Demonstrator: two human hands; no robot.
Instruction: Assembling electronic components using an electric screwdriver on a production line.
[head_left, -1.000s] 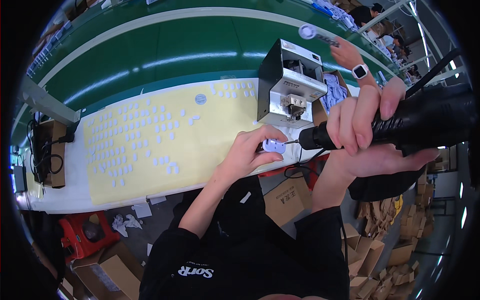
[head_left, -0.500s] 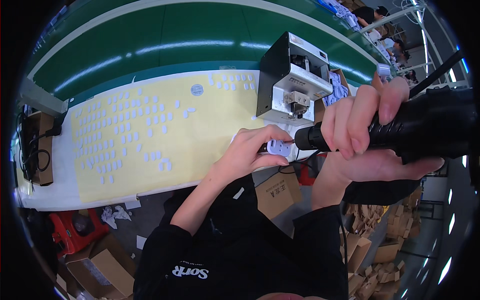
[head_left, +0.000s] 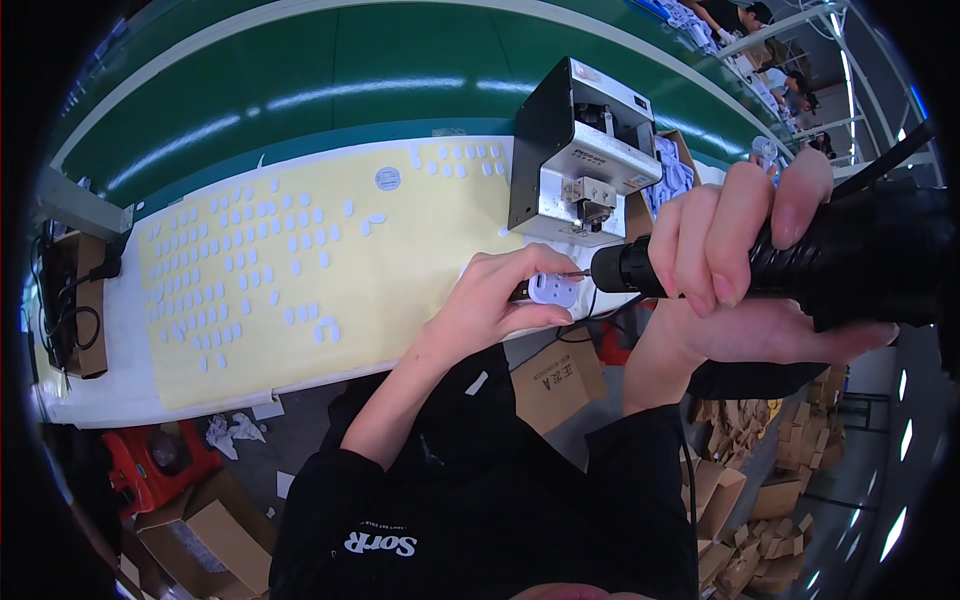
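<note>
My left hand (head_left: 478, 305) is closed around a small white plastic housing (head_left: 553, 290), pinched between thumb and fingers. The housing has a slot and several dark holes in its face. A black electric screwdriver (head_left: 860, 250) lies level in my right hand (head_left: 725, 245), its fingers wrapped round the barrel. The thin bit (head_left: 577, 273) points left and meets the upper edge of the housing; whether it sits in a hole is too small to tell.
A boxy silver-and-black bench machine (head_left: 585, 165) stands just beyond my hands. Many small white pieces lie in rows on the yellow sheet (head_left: 400, 290). Cardboard boxes (head_left: 560, 385) and a red stool (head_left: 160, 465) are below the table edge. Other people sit far right.
The white housing has turned a little in my left hand, and the bit now sits at its upper edge. My view has shifted slightly.
</note>
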